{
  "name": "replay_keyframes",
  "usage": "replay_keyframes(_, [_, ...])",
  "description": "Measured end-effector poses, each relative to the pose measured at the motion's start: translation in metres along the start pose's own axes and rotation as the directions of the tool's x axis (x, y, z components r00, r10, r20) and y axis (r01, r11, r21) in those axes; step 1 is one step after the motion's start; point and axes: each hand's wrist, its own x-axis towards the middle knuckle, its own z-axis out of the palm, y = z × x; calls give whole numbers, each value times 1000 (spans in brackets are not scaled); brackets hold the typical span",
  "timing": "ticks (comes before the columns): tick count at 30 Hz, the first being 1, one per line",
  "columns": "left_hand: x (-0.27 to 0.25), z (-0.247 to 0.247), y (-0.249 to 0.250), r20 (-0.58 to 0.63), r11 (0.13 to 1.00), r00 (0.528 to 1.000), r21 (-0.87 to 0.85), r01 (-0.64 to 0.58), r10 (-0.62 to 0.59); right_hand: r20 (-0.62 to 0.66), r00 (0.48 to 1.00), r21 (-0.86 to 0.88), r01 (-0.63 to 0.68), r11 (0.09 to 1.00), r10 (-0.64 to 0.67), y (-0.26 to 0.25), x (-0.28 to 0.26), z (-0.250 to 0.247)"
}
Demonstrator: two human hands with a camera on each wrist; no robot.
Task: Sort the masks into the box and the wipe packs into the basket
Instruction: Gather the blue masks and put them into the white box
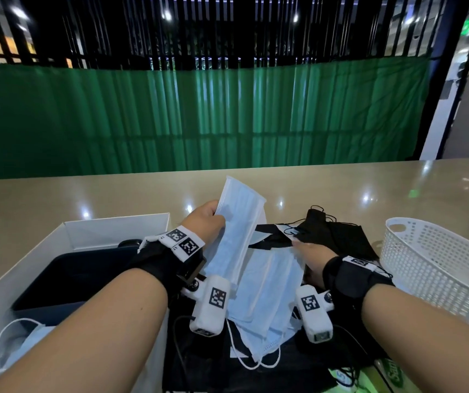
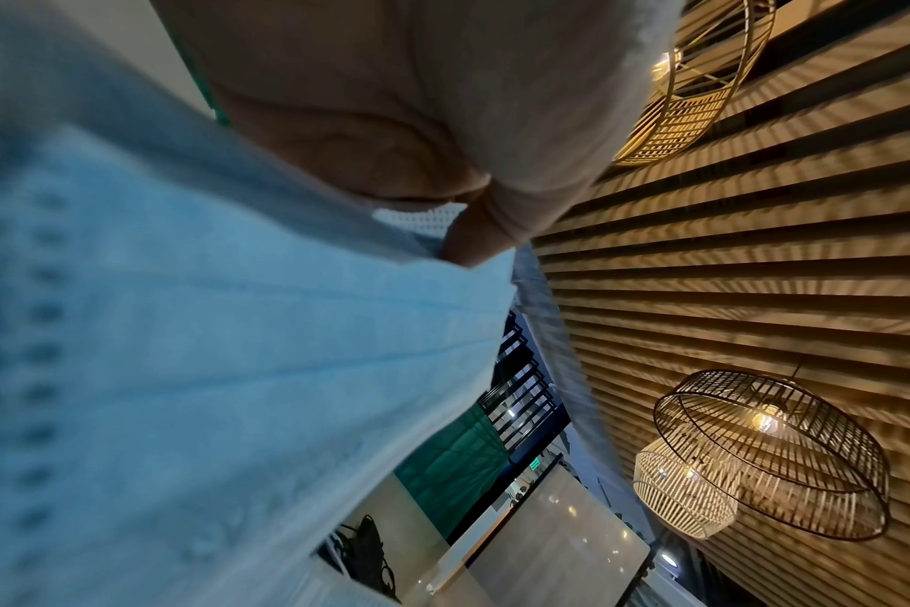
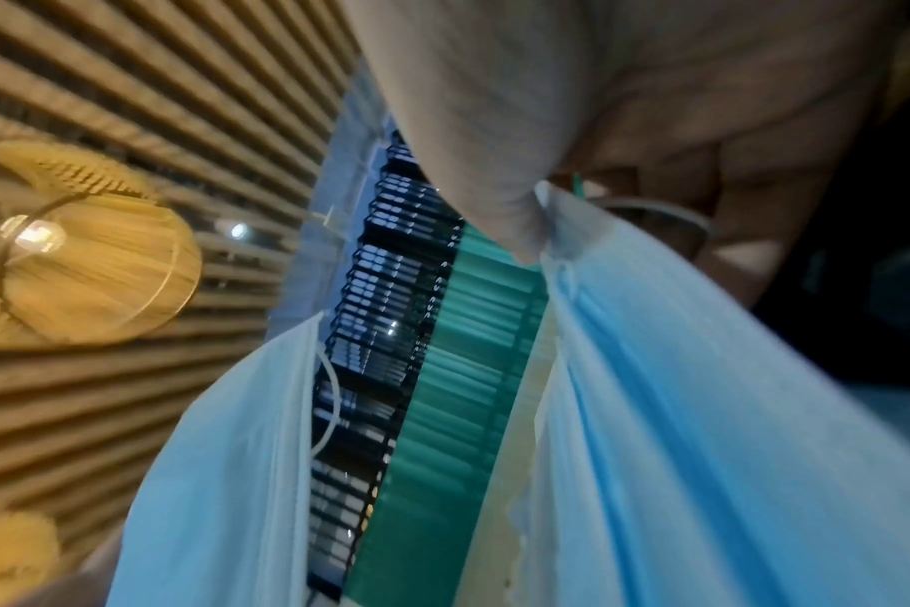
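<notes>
Both forearms reach in from the near edge, and between the wrists a loose pile of light blue masks [image 1: 267, 302] lies on the counter [image 1: 85, 194]. Up from that pile the left hand [image 1: 203, 222] lifts one blue mask [image 1: 239, 222], fingers [image 2: 474, 242] curled over its left long edge; the left wrist view shows the pleated sheet pinched against the palm. Its long axis runs from near to far, tilted slightly right, with the far short end highest. Next to it, the right hand [image 1: 311, 258] pinches the far right corner of the top mask on the pile, thumb and fingers [image 3: 494, 197] closed on the fabric in the right wrist view. Black masks [image 1: 338, 234] lie heaped on the counter just beyond that hand. Directly left of the left hand stands the white box [image 1: 114, 231], open on top, with one mask's white ear loop showing at its near end. Well to the right sits the white perforated basket [image 1: 431, 259]. A green wipe pack [image 1: 392, 375] shows at the near right edge. Judging from this, the left hand is nearer the box, so the lifted mask need only swing left and down, long axis kept along the box.
</notes>
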Motion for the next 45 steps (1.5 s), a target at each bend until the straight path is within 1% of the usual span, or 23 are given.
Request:
replay_keyframes(2, [2, -1, -2, -5, 1000, 1000, 9, -10, 10, -30, 999, -48, -36, 998, 35, -9, 0, 4])
replay_keyframes(5, [4, -5, -3, -22, 999, 1000, 46, -21, 22, 4, 1000, -224, -26, 974, 28, -13, 0, 12])
replay_keyframes(6, [5, -6, -3, -19, 997, 999, 71, -27, 28, 6, 1000, -252, -23, 968, 25, -14, 1, 17])
replay_keyframes(9, [6, -6, -2, 5, 989, 999, 139, -48, 47, 7, 1000, -232, 24, 972, -23, -17, 5, 30])
replay_keyframes(10, [5, -6, -2, 1, 990, 999, 135, -44, 45, 3, 1000, -234, 27, 972, -27, -17, 7, 34])
replay_keyframes(13, [5, -6, -3, -8, 991, 999, 123, -45, 46, -34, 999, -249, -12, 969, 3, -20, 5, 43])
replay_keyframes(16, [3, -6, -2, 34, 983, 998, 171, -63, 58, -47, 999, -216, -6, 976, -4, -15, 8, 46])
replay_keyframes(18, [3, -7, -2, 61, 976, 996, 204, -82, 71, -42, 999, -124, -6, 992, 0, -11, 11, 45])
replay_keyframes(20, [5, -8, -4, 84, 969, 993, 225, -101, 84, -9, 1000, 73, -12, 997, 12, -4, 17, 39])
replay_keyframes(21, [7, -8, -6, 107, 971, 990, 212, -113, 92, -5, 1000, 193, -5, 981, 6, -5, 18, 35])
replay_keyframes(23, [8, -8, -8, 163, 979, 982, 165, -120, 93, -3, 1000, 362, 10, 932, -9, -7, 13, 23])
replay_keyframes(26, [9, -8, -6, 228, 992, 971, 82, -93, 72, 8, 995, 590, 79, 803, -104, -18, -2, 0])
replay_keyframes(28, [11, -8, -5, 278, 996, 958, 26, -81, 71, 32, 982, 689, 114, 716, -187, -26, -8, -13])
replay_keyframes(29, [12, -7, -5, 304, 996, 949, 10, -85, 78, 55, 971, 705, 128, 697, -233, -27, -8, -18])
replay_keyframes(31, [12, -7, -7, 343, 996, 936, -2, -87, 82, 79, 955, 717, 144, 682, -285, -30, -9, -20])
replay_keyframes(33, [10, -8, -9, 349, 996, 933, -1, -92, 87, 101, 939, 777, 132, 615, -330, -34, -15, -19])
replay_keyframes(35, [12, -8, -11, 309, 992, 945, 26, -126, 112, 137, 909, 833, 110, 542, -394, -36, -19, -15])
replay_keyframes(37, [13, -7, -12, 232, 980, 959, 74, -184, 163, 165, 869, 841, 124, 526, -467, -41, -26, -6])
replay_keyframes(39, [15, -7, -14, 169, 976, 967, 72, -204, 189, 172, 852, 848, 127, 515, -494, -44, -30, 1])
replay_keyframes(40, [17, -8, -15, 150, 979, 971, 58, -195, 185, 169, 853, 844, 134, 520, -494, -45, -31, 3])
replay_keyframes(42, [16, -9, -14, 161, 983, 970, 7, -184, 180, 154, 860, 841, 144, 522, -487, -47, -32, 7])
replay_keyframes(45, [16, -9, -16, 194, 989, 971, 9, -147, 142, 97, 895, 855, 149, 497, -436, -49, -32, 12])
